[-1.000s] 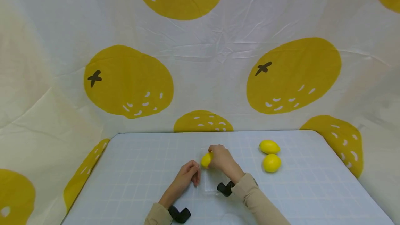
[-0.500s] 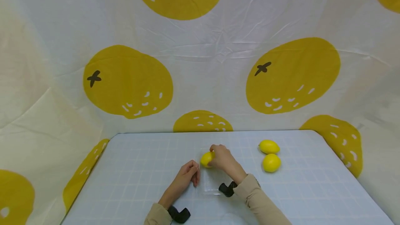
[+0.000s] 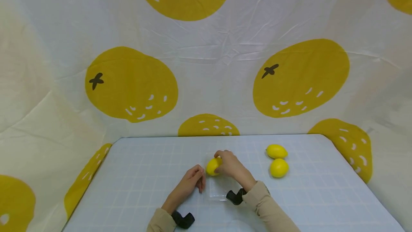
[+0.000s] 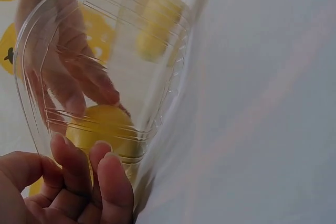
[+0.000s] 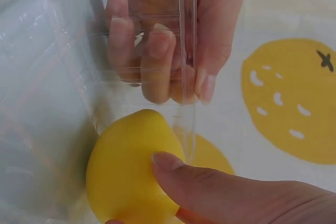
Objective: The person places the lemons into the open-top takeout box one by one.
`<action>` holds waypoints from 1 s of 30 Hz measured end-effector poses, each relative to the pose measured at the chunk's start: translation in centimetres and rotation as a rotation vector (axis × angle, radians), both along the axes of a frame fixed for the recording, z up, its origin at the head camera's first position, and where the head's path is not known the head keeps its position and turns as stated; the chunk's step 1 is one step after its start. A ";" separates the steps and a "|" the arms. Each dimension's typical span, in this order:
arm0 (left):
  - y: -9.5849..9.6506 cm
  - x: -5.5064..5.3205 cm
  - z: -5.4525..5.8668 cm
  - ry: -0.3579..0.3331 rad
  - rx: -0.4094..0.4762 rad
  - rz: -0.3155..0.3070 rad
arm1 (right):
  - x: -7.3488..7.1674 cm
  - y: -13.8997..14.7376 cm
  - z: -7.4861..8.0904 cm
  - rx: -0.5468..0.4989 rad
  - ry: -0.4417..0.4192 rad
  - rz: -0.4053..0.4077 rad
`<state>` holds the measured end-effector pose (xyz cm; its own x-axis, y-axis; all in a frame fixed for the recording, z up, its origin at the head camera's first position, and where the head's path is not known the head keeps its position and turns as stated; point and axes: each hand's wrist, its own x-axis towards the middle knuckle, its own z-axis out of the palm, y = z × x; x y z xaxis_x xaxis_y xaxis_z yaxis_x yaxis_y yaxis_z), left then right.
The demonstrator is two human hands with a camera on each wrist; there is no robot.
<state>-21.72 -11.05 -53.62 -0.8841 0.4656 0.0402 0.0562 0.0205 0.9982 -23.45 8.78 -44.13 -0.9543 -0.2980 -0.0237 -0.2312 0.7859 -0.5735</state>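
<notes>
Where the right hand [image 3: 230,164] grips: one lemon [image 5: 126,171], thumb laid across its side.
Lemon look: bright, even yellow; smooth, faint sheen; plump body narrowing to a blunt tip that points toward the left hand [image 3: 194,178]. Part of it is hidden by the thumb.
Lemon position: under the right hand's fingers, just beyond the left hand's fingertips, within the container walls; can't tell if it rests on the bottom.
Clear container [image 3: 217,192]: see-through, ribbed walls, between the two hands, running from below the right hand toward the person.
Left hand: fingers curled up close against the container's outer wall; can't tell if it pinches the rim.
Far lemon [image 3: 276,151]: right of the right hand, lying sideways, pointed end toward that hand.
Near lemon [image 3: 279,168]: same side, just beside the far one, looks rounder.
</notes>
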 end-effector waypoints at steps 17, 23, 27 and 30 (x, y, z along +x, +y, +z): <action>0.0 -0.3 -0.2 0.029 0.037 -0.055 | -0.1 0.1 -0.3 -0.016 0.023 -0.023; 0.1 -0.3 -0.5 0.033 0.028 -0.036 | 0.0 0.1 0.0 -0.022 0.003 -0.031; 0.2 -0.2 -0.5 0.021 0.016 -0.018 | 0.1 0.1 0.2 -0.019 -0.025 -0.029; 0.2 -0.1 -0.4 0.007 0.012 0.002 | 0.2 0.2 0.4 -0.011 -0.032 -0.019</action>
